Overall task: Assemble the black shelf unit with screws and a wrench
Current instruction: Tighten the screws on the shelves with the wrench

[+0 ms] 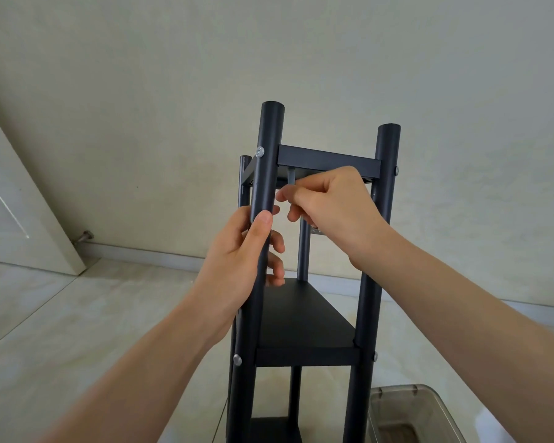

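Observation:
The black shelf unit (304, 318) stands upright on the floor in front of me, with round posts and flat black boards. My left hand (240, 266) grips the near left post (267, 174) below a silver screw (259, 151) in that post. My right hand (330, 199) reaches under the top board (328, 162), its fingers curled, and seems to pinch a small item I cannot make out. Two more screw heads (237, 359) show at the middle board's corners.
A clear plastic bin (410, 410) sits on the floor at the lower right, beside the unit. A white door (20, 212) leans open at the left, with a metal doorstop (84, 237) at the wall base. A pale wall stands behind the unit.

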